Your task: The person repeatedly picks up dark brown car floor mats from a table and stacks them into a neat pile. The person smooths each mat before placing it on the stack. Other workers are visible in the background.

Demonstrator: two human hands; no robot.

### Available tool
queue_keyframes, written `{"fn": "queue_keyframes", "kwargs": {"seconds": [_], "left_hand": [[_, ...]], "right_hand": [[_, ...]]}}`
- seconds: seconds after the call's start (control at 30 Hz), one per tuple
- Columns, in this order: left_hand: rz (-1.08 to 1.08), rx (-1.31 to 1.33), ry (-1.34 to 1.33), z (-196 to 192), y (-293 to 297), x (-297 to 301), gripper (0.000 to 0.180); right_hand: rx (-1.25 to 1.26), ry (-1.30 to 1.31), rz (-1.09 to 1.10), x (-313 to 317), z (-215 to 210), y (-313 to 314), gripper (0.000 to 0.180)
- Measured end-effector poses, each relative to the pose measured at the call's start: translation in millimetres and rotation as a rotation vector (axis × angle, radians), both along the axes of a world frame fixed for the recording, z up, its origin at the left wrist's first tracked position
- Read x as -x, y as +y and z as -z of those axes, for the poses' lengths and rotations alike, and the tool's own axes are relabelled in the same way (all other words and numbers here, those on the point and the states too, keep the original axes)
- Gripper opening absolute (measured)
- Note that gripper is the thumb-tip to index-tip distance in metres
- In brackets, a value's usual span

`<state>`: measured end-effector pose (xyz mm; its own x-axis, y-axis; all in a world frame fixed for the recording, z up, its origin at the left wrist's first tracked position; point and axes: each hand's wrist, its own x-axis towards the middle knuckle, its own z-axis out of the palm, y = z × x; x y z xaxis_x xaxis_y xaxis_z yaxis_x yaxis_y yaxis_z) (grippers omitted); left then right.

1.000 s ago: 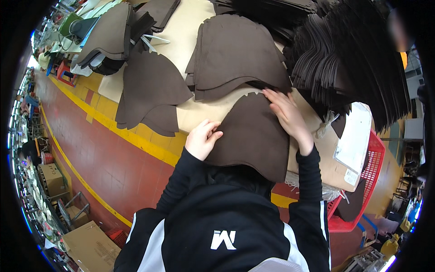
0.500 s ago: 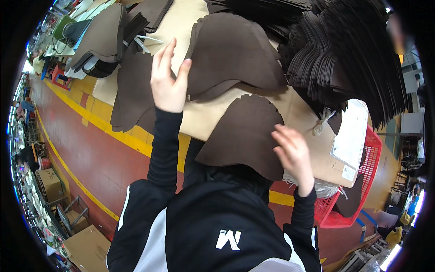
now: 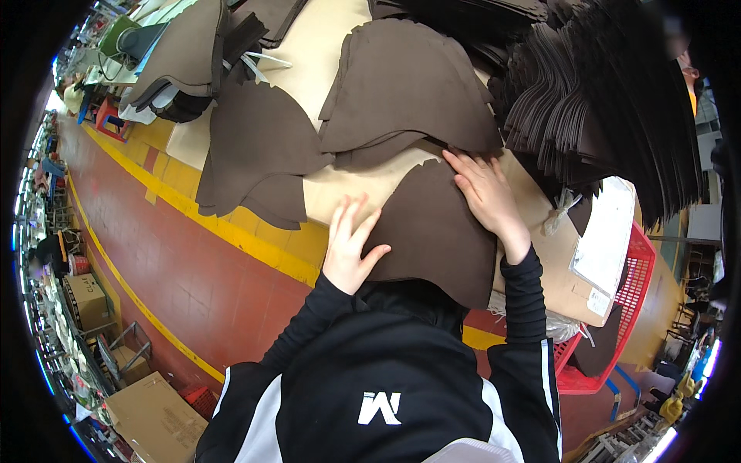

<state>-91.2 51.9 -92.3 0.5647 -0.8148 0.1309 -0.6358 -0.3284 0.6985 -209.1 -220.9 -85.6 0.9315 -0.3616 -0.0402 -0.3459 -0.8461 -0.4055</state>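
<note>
A dark brown, dome-shaped sheet piece lies at the table's near edge, right in front of me. At its left edge is my left hand, fingers spread and the thumb over the brown sheet. My right hand lies along the upper right edge of that piece, fingers stretched out toward the larger stack of brown pieces beyond. Neither hand is closed around anything. To the left, overlapping brown pieces hang partly over the table's edge.
Tall, dense stacks of dark sheets stand at the right, near a bundle of white string. A red plastic basket sits beside the cardboard-topped table. Large cardboard boxes rest on the floor at lower left.
My left hand has come down and right from the left pieces to the near sheet's left edge. The right hand has moved up to its upper right edge.
</note>
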Motion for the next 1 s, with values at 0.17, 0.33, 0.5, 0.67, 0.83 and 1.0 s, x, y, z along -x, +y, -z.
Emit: {"fn": "queue_keyframes", "kwargs": {"seconds": [0.17,0.33,0.5,0.67,0.83,1.0], "left_hand": [[0.061,0.219,0.203,-22.6,-3.1,-5.9,0.046],[-0.106,0.489,0.031,-67.8,-45.8,-54.3,0.038],[-0.262,0.459,-0.354,-79.4,-82.3,-103.8,0.047],[-0.096,0.294,-0.075,-34.4,-47.5,-58.4,0.046],[-0.058,0.031,-0.174,19.5,-13.3,3.5,0.066],[0.043,0.121,-0.145,9.9,-12.7,4.4,0.061]], "right_hand": [[-0.042,-0.227,0.189,44.3,-2.7,0.2,0.043],[0.004,-0.38,0.308,98.9,-18.5,17.3,0.043],[0.047,-0.296,-0.12,82.6,-42.4,62.1,0.067],[0.149,-0.034,-0.389,52.9,-14.9,95.8,0.049],[0.154,-0.024,-0.195,19.3,-6.5,49.1,0.046],[-0.05,-0.022,-0.014,2.0,-0.5,0.6,0.044]]}}
